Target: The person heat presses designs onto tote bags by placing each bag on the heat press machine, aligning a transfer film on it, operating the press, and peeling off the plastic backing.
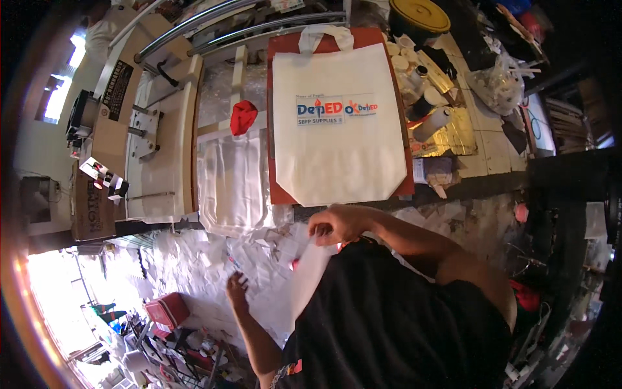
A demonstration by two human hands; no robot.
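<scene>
A white fabric tote bag (337, 155) with a blue and red print lies flat on a reddish-brown board (277, 175), its handles toward the far edge. Just off the bag's near edge, my right hand (337, 223) is closed, pinching the top of a thin white sheet (311, 279). The sheet hangs down in front of my black shirt, slightly blurred. Lower and to the left, my left hand (238, 290) is held out over the littered floor, its fingers apart and nothing in them.
Left of the bag stands a large press machine (162, 129) with metal rails. A red cloth (243, 118) lies on its frame above clear plastic (233, 181). Bottles (433, 123) and a yellow-lidded bucket (421, 16) crowd the right. Discarded white sheets (194, 259) cover the floor.
</scene>
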